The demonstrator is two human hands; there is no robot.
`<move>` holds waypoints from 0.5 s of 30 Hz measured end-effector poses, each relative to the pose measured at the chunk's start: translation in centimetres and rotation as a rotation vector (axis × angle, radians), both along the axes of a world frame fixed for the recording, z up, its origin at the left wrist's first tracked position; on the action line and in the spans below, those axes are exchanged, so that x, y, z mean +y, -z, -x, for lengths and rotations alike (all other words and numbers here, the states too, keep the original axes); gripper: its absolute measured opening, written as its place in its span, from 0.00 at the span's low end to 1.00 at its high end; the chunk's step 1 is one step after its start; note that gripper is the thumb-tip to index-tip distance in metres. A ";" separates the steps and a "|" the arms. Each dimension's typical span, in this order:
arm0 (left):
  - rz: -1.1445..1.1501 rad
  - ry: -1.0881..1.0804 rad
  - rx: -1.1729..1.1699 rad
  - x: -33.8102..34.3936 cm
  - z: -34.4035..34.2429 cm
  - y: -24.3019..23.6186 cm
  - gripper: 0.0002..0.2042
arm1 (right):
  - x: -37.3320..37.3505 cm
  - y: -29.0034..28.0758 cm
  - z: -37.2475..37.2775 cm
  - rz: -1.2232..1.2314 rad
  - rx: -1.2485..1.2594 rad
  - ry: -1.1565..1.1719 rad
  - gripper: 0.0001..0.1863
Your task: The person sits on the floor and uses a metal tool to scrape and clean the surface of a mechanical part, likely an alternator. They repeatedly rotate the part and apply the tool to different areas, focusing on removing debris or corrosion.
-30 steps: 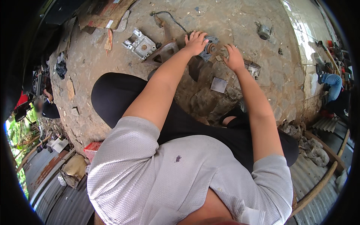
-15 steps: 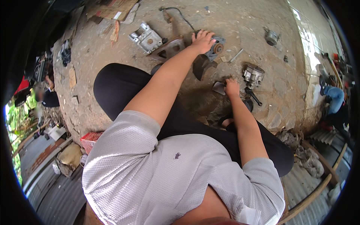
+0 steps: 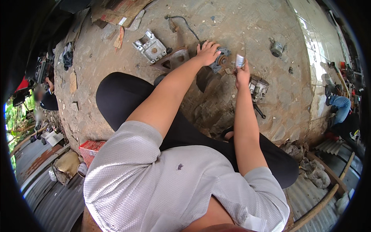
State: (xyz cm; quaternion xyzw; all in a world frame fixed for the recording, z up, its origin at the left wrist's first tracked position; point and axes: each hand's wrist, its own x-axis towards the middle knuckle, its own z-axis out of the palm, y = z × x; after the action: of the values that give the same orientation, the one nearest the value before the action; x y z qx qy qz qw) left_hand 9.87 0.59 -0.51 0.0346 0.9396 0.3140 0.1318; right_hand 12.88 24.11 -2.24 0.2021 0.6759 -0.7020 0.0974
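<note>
Fingers of the left hand [image 3: 208, 54] lie spread over the grey housing of a machine part [image 3: 225, 51] on the stony ground [image 3: 247, 19], a round rusty pulley [image 3: 222, 60] showing just beside them; the palm's underside is hidden, so I cannot tell whether they grip the part or only rest on it. The right hand [image 3: 242, 73] is up to the right of the pulley and closed in a pinch — thumb and fingers have hold of a small pale flat piece [image 3: 239, 60], which stands up from their tips, apart from the machine part. Just beside the right wrist sits a silvery metal assembly [image 3: 259, 86], with a dark lever [image 3: 259, 111] below it. Left of the left forearm lie a rusty bracket [image 3: 174, 60] and, farther out, a silver casting [image 3: 150, 48]; a black cable [image 3: 185, 24] curves on the ground above them. Well apart on the right is a small cylindrical metal part [image 3: 276, 49]. A person in blue jeans [image 3: 342, 110] shows at the far right edge.
</note>
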 end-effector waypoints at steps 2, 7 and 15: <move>-0.013 0.018 0.038 0.9 0.7 -0.2 0.25 | -0.9 2.3 1.0 -0.413 0.167 -0.207 0.36; -0.013 0.025 0.053 0.2 0.1 1.0 0.27 | -6.9 -0.1 -0.2 -0.754 0.404 -0.374 0.46; -0.093 0.030 0.006 0.5 0.6 0.9 0.33 | -6.0 -2.5 1.0 -0.852 0.661 -0.591 0.41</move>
State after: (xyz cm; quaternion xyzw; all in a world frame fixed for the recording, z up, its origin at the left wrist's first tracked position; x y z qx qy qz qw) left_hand 9.23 1.12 -1.38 0.0557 0.9237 0.3554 0.1320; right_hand 11.84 18.11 0.22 -0.2010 0.9189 -0.3391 -0.0161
